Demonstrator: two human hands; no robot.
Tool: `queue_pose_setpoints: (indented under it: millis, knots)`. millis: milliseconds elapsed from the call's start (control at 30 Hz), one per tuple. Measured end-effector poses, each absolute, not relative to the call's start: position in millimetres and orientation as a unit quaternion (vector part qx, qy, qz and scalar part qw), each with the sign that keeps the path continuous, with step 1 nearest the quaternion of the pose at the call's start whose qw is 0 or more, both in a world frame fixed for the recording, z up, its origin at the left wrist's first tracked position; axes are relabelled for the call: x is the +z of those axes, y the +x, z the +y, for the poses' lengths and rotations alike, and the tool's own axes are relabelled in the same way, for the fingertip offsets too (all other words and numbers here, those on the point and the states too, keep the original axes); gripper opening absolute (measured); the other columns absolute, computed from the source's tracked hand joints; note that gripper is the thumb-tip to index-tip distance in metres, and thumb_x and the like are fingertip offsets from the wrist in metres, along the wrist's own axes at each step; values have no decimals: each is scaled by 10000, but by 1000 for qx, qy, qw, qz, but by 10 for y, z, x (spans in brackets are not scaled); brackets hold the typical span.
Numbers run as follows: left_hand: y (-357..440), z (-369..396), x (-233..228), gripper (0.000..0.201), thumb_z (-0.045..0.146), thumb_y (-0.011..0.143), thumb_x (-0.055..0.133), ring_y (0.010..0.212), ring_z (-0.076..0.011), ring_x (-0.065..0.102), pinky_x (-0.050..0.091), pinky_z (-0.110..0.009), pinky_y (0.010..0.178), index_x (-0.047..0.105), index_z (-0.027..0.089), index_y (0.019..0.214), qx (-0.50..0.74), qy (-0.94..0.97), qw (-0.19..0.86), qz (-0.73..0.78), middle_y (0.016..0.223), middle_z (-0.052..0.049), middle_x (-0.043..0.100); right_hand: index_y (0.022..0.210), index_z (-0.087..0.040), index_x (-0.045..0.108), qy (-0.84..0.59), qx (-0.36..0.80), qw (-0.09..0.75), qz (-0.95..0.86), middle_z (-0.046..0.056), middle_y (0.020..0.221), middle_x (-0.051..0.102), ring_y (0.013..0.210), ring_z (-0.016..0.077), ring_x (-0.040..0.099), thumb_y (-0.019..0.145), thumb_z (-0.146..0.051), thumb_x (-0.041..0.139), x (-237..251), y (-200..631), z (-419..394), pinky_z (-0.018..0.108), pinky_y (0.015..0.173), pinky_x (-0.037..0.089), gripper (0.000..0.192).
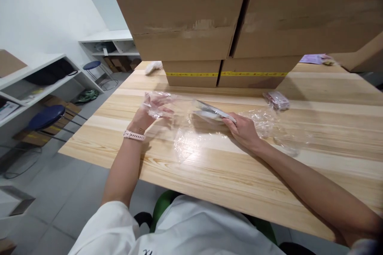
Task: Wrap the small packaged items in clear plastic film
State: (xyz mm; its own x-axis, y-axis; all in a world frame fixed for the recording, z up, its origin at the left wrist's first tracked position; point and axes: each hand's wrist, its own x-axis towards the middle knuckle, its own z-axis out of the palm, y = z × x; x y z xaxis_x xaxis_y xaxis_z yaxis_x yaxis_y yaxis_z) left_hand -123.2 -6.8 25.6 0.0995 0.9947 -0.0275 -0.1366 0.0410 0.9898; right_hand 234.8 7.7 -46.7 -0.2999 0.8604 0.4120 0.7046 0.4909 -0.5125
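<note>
Thin crumpled film of a clear plastic bag [188,143] covers the fingers of my left hand [152,110], which holds it up above the table; the exact grip is blurred by the film. The bag spreads from there toward the middle, its lower part on the wood. My right hand [243,129] pinches a flat silver-grey packet [214,109] by its near right end, tilted, its far end pointing at the bag. A whitish flat layer shows just under the packet. More crumpled clear plastic [263,121] lies behind and right of my right hand.
Stacked cardboard boxes [191,20] rise at the back of the wooden table [167,167]. A small wrapped reddish pack [277,100] sits right of them, a white crumpled item [153,67] at their left. A purple packet [312,59] lies far right. Blue stools [47,116] and white shelves stand left.
</note>
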Motion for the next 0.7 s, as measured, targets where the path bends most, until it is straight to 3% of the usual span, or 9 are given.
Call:
queue_pose_setpoints:
  millis: [67, 167, 300, 400, 500, 567, 700]
  knots:
    - [-1198, -38, 253, 769, 843, 817, 515, 978, -288, 733, 617, -406, 763, 667, 184, 1182, 531, 450, 577, 428, 1248, -178, 702, 879, -234, 718, -512, 130, 358, -770, 56, 644, 655, 583, 222, 581, 973, -679, 352, -431, 2363, 63, 307, 589, 373, 583]
    - [-1174, -29, 251, 750, 822, 826, 534, 1165, -303, 678, 601, -418, 889, 646, 187, 1210, 553, 441, 573, 415, 1287, -172, 679, 704, -228, 628, -525, 195, 392, -730, 20, 549, 548, 516, 176, 477, 943, -710, 417, -353, 2373, 19, 289, 553, 319, 577]
    - [-1092, -33, 160, 694, 506, 785, 799, 1237, -265, 627, 557, -401, 987, 555, 206, 1361, 524, 464, 547, 459, 1362, -147, 625, 645, -193, 578, -509, 418, 371, -655, 35, 633, 596, 581, 154, 503, 906, -730, 521, -271, 2354, -69, 272, 541, 362, 600]
    - [-912, -53, 50, 956, 328, 706, 897, 1086, -234, 666, 565, -363, 868, 410, 227, 1523, 432, 502, 482, 574, 1306, -143, 639, 739, -175, 636, -477, 571, 351, -569, 31, 683, 625, 576, 134, 527, 843, -700, 656, -240, 2324, -112, 251, 506, 396, 536]
    - [-729, -90, -3, 1065, 249, 711, 880, 792, -171, 664, 533, -306, 673, 298, 248, 1604, 369, 548, 426, 618, 1034, -72, 700, 933, -177, 683, -467, 612, 358, -528, 19, 734, 665, 550, 120, 551, 756, -577, 814, -219, 2319, -95, 230, 459, 424, 456]
    - [-710, -108, 24, 958, 217, 733, 834, 618, -121, 599, 470, -254, 552, 379, 232, 1576, 368, 564, 421, 608, 848, -12, 680, 1034, -173, 694, -478, 612, 351, -523, 17, 734, 680, 523, 114, 554, 725, -505, 859, -212, 2339, -54, 218, 426, 422, 483]
    - [-985, -103, 180, 695, 257, 665, 848, 471, -61, 468, 311, -184, 416, 654, 151, 1324, 444, 517, 394, 616, 667, 32, 624, 1038, -146, 700, -483, 632, 336, -503, -19, 627, 620, 460, 91, 502, 706, -468, 878, -219, 2376, 29, 203, 394, 396, 496]
